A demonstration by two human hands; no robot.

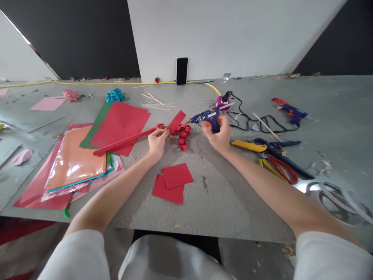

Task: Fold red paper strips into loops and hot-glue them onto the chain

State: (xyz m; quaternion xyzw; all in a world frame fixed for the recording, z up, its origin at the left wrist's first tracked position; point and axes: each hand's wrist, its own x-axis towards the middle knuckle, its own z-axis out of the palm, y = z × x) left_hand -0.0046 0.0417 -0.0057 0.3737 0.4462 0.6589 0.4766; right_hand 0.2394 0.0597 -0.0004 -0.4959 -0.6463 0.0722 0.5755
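Observation:
My left hand [157, 144] pinches a red paper piece [177, 121] near the middle of the table. Looped red paper [184, 137] hangs just beyond my fingertips, and a long red paper stick [125, 141] runs out to the left of that hand. How these red parts join is partly hidden by my fingers. Closed around the handle of a blue glue gun [205, 116] is my right hand [220, 134]. The gun's nozzle points left, close to the looped paper; I cannot tell whether they touch. Two red paper rectangles [177, 177] lie overlapping in front of my hands.
Red sheets [119, 124] and a plastic-wrapped orange paper pack [78, 155] lie left. On the right are a yellow cutter [249, 146], red-handled scissors [284, 171], a second glue gun [293, 114] and black cord [243, 126]. A phone [182, 71] leans against the back wall.

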